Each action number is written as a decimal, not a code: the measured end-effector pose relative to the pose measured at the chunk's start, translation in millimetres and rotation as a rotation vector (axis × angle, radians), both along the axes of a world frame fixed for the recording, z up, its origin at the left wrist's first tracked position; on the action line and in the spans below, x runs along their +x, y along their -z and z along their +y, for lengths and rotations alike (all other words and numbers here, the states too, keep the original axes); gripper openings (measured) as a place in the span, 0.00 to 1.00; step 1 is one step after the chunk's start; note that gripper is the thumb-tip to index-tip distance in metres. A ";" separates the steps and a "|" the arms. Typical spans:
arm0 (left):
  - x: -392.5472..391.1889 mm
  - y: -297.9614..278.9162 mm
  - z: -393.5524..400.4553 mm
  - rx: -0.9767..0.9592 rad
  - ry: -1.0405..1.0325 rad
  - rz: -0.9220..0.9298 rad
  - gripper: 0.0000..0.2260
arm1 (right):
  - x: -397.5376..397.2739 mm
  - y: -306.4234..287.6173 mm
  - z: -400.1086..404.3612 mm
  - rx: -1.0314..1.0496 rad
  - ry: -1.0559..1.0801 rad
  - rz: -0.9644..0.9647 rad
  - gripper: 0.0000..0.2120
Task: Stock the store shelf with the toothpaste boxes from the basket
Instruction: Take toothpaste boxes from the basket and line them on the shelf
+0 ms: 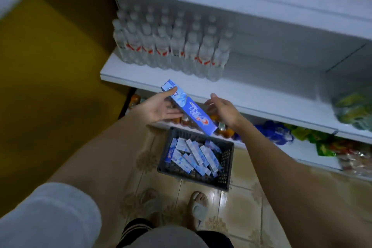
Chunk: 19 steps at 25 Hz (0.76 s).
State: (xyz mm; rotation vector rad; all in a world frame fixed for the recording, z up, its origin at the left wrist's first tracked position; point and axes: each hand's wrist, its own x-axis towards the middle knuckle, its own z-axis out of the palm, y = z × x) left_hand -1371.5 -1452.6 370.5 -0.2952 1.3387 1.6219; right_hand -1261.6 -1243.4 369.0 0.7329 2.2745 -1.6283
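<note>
My left hand (159, 107) grips a long blue toothpaste box (191, 109), held slanted in the air just in front of the white shelf (251, 90). My right hand (223, 109) hovers beside the box's lower end with fingers spread, holding nothing. On the tiled floor below stands a dark plastic basket (226, 164) with several more blue toothpaste boxes (193, 156) lying loose inside.
Several clear water bottles (173, 46) fill the shelf's left half; bare shelf board lies to their right. Green snack packets (354, 108) sit at far right. The lower shelf holds orange bottles (223, 130) and bagged goods (277, 132). My sandalled feet (198, 206) stand behind the basket.
</note>
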 end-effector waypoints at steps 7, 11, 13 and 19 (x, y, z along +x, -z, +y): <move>-22.0 -134.4 -2.4 -0.126 0.360 0.282 0.23 | -36.7 -160.4 -9.6 -0.054 -0.134 0.217 0.18; -23.9 -185.8 -18.8 -0.179 0.549 0.399 0.40 | -48.8 -209.7 -35.4 -0.051 -0.318 0.327 0.15; -25.2 -207.2 -32.5 -0.178 0.550 0.390 0.41 | -54.9 -225.1 -46.9 -0.113 -0.360 0.354 0.12; -61.4 -265.9 -93.5 -0.555 0.693 0.544 0.22 | -73.2 -274.4 -73.1 -0.196 -0.156 0.536 0.06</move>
